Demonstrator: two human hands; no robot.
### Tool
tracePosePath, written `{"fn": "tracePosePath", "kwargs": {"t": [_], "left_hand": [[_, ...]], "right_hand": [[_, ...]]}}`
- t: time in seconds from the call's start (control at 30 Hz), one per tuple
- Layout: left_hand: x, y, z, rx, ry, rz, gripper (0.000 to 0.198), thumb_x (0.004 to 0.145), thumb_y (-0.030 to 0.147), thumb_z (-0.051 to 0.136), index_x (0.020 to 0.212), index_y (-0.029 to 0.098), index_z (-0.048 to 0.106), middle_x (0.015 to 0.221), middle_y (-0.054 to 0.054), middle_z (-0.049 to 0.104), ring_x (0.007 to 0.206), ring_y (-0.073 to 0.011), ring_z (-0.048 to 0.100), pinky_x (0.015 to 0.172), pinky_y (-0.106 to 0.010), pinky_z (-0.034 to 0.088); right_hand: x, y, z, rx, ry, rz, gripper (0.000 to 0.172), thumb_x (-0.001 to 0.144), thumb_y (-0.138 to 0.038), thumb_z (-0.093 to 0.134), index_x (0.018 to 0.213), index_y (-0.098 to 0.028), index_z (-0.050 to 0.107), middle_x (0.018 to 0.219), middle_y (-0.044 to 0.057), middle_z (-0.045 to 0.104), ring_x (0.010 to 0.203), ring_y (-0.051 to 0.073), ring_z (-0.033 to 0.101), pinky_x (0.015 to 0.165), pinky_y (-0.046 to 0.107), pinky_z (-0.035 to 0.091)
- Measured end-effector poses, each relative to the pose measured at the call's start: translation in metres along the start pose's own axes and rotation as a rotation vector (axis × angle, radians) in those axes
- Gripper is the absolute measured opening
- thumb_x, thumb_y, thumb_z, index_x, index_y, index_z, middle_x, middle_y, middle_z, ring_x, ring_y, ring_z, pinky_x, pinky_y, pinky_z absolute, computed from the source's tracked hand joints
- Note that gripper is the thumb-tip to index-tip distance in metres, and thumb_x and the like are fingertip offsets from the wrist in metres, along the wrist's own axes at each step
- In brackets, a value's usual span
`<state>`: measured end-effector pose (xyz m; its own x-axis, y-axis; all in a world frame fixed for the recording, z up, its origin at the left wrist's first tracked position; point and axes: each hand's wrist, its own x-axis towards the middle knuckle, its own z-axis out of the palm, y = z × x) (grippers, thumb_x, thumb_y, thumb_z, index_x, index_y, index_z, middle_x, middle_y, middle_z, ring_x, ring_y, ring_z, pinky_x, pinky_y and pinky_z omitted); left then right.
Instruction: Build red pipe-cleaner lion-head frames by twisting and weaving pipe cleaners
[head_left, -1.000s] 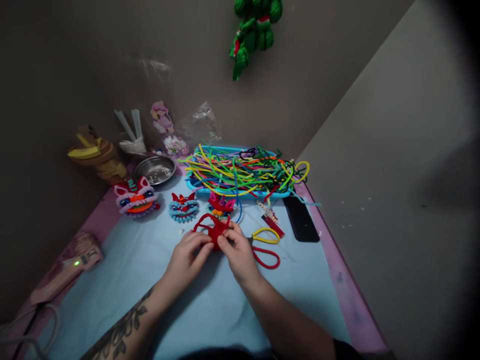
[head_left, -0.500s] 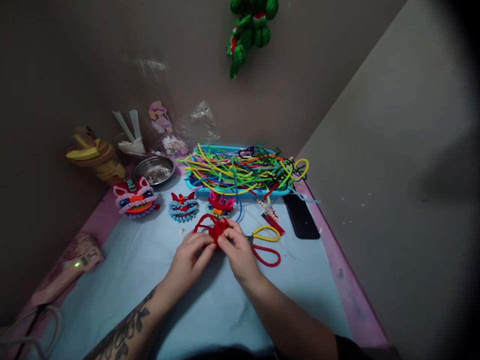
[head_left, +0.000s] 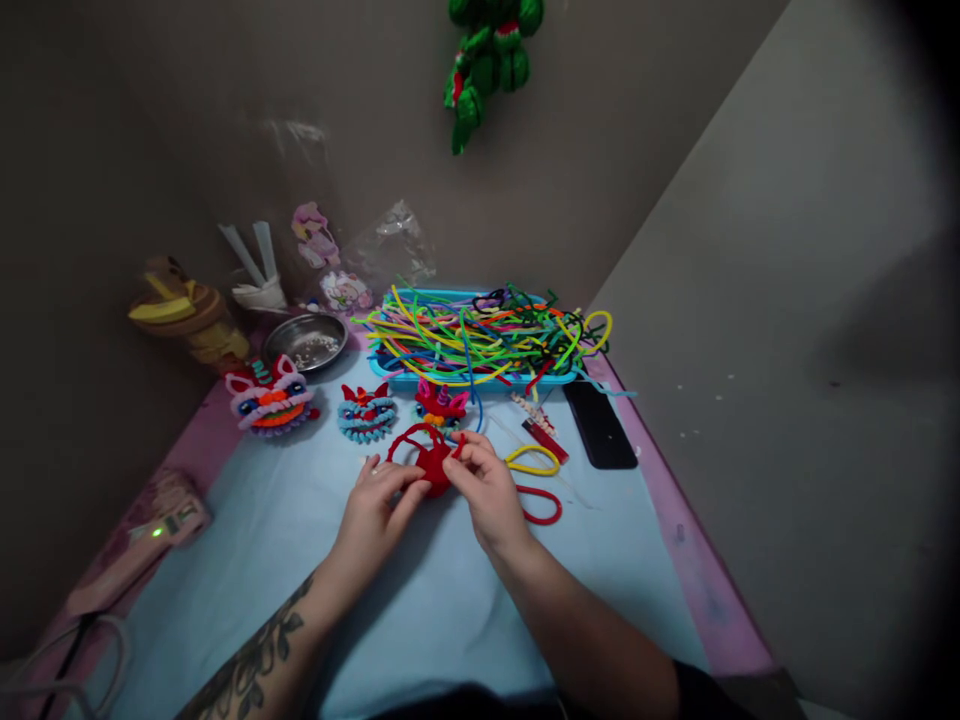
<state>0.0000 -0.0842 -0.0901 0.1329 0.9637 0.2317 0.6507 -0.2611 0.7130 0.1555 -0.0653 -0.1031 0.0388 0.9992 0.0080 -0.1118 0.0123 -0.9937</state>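
Observation:
Between my hands is a piece made of bent red pipe cleaners [head_left: 433,474], with a dense body and thin loops sticking out at its upper left. My left hand [head_left: 384,500] pinches its left side between thumb and fingers. On its right side, my right hand [head_left: 484,485] grips a red pipe cleaner end with thumb and forefinger. Just right of that hand lie scissors with one yellow handle [head_left: 536,460] and one red handle [head_left: 544,505]; their blades are hidden behind the hand. Directly behind the red piece sits a small red and pink lion head [head_left: 441,405].
A blue tray [head_left: 390,380] heaped with coloured pipe cleaners [head_left: 480,335] stands at the back. Two more lion heads, pink-red [head_left: 271,398] and light blue [head_left: 366,413], sit left. Around them are a metal bowl [head_left: 306,343], phone [head_left: 602,425], red lighter [head_left: 545,440] and power strip [head_left: 142,555].
My right hand has shifted slightly right and up from the red piece's middle, with a red end in its fingers. My left hand stays on the piece. The view has tilted slightly.

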Motion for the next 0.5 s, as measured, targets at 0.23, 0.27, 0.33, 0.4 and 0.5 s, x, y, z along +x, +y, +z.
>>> {"fn": "tracePosePath", "kwargs": {"t": [0.23,0.27,0.33,0.4,0.5], "left_hand": [[0.000,0.005,-0.003,-0.060,-0.057,0.011,0.019,0.086,0.033,0.052,0.078,0.021,0.065,0.074,-0.001,0.070,0.070,-0.0174,0.065,0.097,-0.045,0.040],[0.000,0.005,-0.004,-0.065,-0.067,0.019,0.019,0.086,0.032,0.052,0.079,0.021,0.065,0.074,0.000,0.070,0.071,-0.0176,0.065,0.097,-0.046,0.039],[0.001,0.005,-0.004,-0.073,-0.091,0.038,0.018,0.086,0.031,0.052,0.079,0.021,0.065,0.076,0.000,0.070,0.073,-0.0178,0.064,0.097,-0.047,0.038],[0.001,0.005,-0.004,-0.079,-0.114,0.065,0.017,0.087,0.030,0.052,0.079,0.021,0.064,0.077,-0.001,0.071,0.074,-0.0177,0.064,0.097,-0.046,0.038],[0.002,0.004,-0.003,-0.085,-0.133,0.105,0.015,0.088,0.029,0.052,0.081,0.021,0.064,0.080,-0.001,0.071,0.077,-0.0177,0.064,0.098,-0.046,0.036]], "right_hand": [[0.005,0.006,-0.001,0.050,0.048,0.047,0.014,0.071,-0.027,0.068,0.064,-0.019,0.058,0.108,0.004,0.050,0.097,0.019,0.053,0.082,0.030,0.040],[0.006,0.007,-0.001,0.047,0.054,0.049,0.014,0.070,-0.028,0.068,0.066,-0.019,0.059,0.110,0.004,0.050,0.096,0.019,0.053,0.079,0.029,0.041],[0.007,0.009,-0.002,0.052,0.050,0.056,0.013,0.069,-0.029,0.069,0.069,-0.020,0.060,0.113,0.004,0.050,0.097,0.019,0.053,0.077,0.028,0.041],[0.008,0.009,-0.003,0.071,0.036,0.073,0.012,0.068,-0.028,0.069,0.073,-0.021,0.061,0.114,0.004,0.051,0.103,0.020,0.052,0.081,0.029,0.041],[0.011,0.007,-0.005,0.103,0.001,0.119,0.010,0.068,-0.027,0.068,0.075,-0.021,0.063,0.117,0.005,0.053,0.114,0.023,0.049,0.094,0.033,0.037]]}}
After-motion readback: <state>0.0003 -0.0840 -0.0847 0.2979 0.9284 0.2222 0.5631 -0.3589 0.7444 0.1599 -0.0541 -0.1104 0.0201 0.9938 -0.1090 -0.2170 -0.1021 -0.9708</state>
